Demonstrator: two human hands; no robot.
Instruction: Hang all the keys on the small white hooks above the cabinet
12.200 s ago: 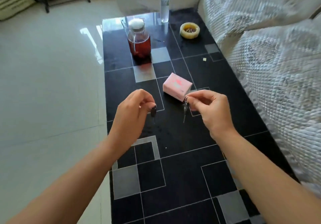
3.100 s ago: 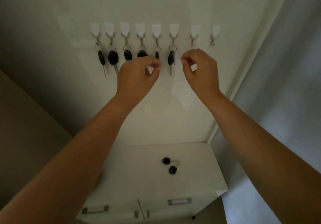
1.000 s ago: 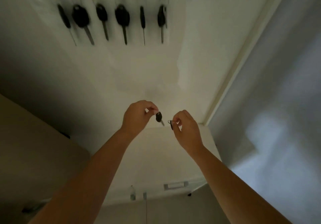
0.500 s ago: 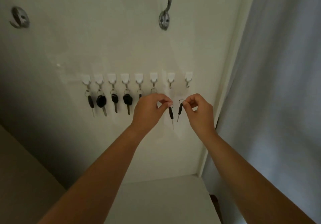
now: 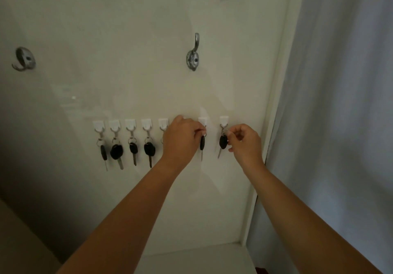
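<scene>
Four black-headed keys point(image 5: 116, 151) hang from the leftmost small white hooks point(image 5: 98, 125) on a pale wall, a fifth hook point(image 5: 163, 124) partly hidden beside them. The left hand point(image 5: 180, 139) pinches the ring of a slim key point(image 5: 202, 143) at the seventh hook point(image 5: 202, 120); the right hand point(image 5: 244, 144) grips the ring of a rounder key point(image 5: 223, 142) at the last hook point(image 5: 224, 120). Metal coat hooks point(image 5: 193, 57) sit above, a curtain point(image 5: 340, 103) at right.
</scene>
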